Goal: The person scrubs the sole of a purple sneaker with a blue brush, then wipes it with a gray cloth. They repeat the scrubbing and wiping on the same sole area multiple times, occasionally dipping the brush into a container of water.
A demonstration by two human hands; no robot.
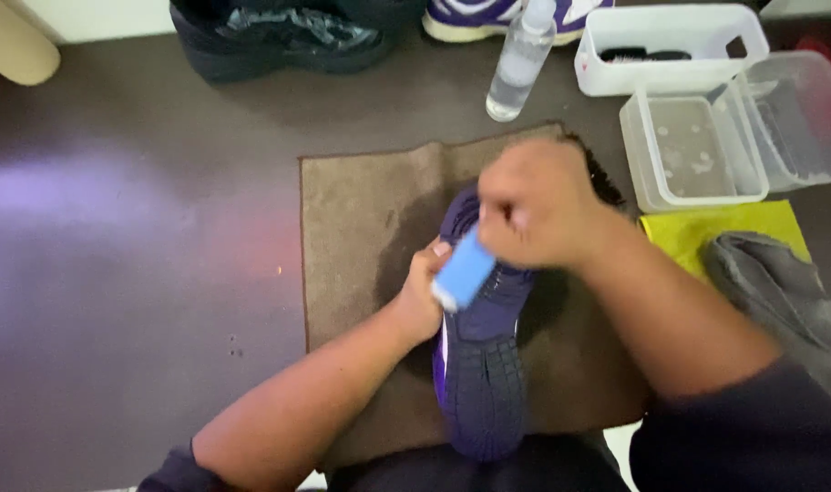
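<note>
A dark purple sneaker [482,374] lies sole-up on a brown cloth [361,210] in the middle of the floor. My left hand [422,296] grips the sneaker's side near the middle. My right hand [536,202] is closed around a light blue brush [464,269] and presses it against the upper front part of the shoe. The shoe's toe is hidden under my right hand.
A clear spray bottle [520,59] stands behind the cloth. To the right sit a white tub [672,50] holding a brush, two clear plastic containers [693,150], a yellow cloth [721,228] and a grey cloth [780,292]. A black shoe [283,36] and a purple-white shoe [488,18] lie at the back.
</note>
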